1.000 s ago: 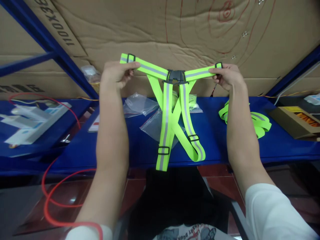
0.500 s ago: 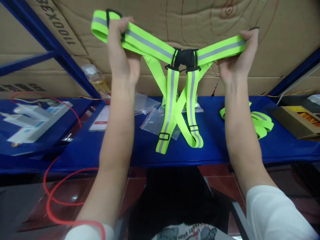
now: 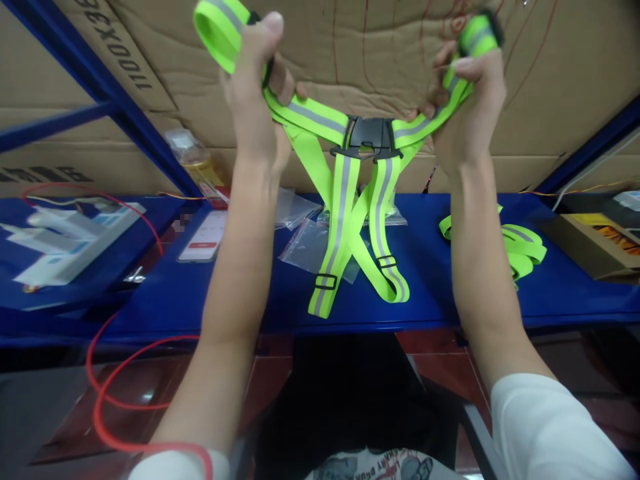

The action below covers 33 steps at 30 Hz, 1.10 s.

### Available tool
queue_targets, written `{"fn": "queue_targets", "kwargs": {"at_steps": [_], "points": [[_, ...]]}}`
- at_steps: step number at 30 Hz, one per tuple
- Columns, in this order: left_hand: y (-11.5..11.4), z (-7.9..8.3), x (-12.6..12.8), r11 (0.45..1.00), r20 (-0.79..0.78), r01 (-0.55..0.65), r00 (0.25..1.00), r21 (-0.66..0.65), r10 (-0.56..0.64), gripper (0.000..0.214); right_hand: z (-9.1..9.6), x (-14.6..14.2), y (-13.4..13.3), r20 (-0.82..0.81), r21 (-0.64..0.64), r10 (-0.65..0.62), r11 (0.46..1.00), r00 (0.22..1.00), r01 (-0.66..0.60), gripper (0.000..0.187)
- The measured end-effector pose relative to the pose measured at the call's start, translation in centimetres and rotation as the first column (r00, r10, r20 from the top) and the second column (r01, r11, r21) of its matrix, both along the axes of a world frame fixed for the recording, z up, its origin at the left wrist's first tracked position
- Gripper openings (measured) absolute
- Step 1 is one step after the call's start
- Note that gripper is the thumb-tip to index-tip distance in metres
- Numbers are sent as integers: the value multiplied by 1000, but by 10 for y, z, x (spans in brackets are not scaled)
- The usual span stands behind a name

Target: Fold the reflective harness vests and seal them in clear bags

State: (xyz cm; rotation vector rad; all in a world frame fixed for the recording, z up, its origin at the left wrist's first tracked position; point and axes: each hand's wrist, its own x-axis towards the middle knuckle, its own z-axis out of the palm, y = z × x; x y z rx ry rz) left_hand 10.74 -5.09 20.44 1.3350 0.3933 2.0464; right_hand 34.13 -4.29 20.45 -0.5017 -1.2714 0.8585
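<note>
A neon yellow-green reflective harness (image 3: 342, 193) with grey stripes hangs in the air between my hands. Its black buckle (image 3: 371, 135) is fastened at the middle of the belt, and two shoulder straps with small black sliders dangle below, crossing behind. My left hand (image 3: 257, 100) is closed around the belt's left side, a loop of strap standing up beyond it near a black slider. On the other side, my right hand (image 3: 473, 100) grips the belt's right side, with a folded end and a dark slider above the thumb. Some fingers are blurred or hidden behind the straps.
On the blue table (image 3: 425, 267) lie clear plastic bags (image 3: 310, 247), a phone (image 3: 202, 237) and another bundle of green strap (image 3: 523, 247). A bottle (image 3: 195, 160) stands back left, an open cardboard box (image 3: 595, 243) at right. A red hose (image 3: 100, 400) loops at lower left.
Both hands have turned and drawn slightly closer together, so the belt sags with its buckle lower. At the right, a folded strap end now shows above my hand.
</note>
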Motion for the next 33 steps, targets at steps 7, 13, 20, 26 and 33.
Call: {"fn": "queue_targets", "kwargs": {"at_steps": [7, 13, 20, 26, 33], "points": [[29, -26, 0, 996, -210, 76, 974, -42, -83, 36, -10, -9, 3, 85, 14, 143, 989, 986, -144, 43], [11, -19, -2, 976, -357, 141, 914, -169, -194, 48, -10, -4, 13, 47, 93, 57, 994, 997, -62, 52], [9, -9, -5, 963, -499, 231, 856, 137, -135, 62, -13, 9, -5, 148, 98, 111, 987, 983, -126, 29], [1, -5, -6, 986, -314, 163, 939, 39, -143, 43, -16, 25, 4, 201, 77, 83, 992, 976, -100, 29], [-8, -1, 6, 978, -82, 151, 983, -146, -165, 36, -7, 6, -3, -24, 46, 217, 975, 976, -216, 49]]}}
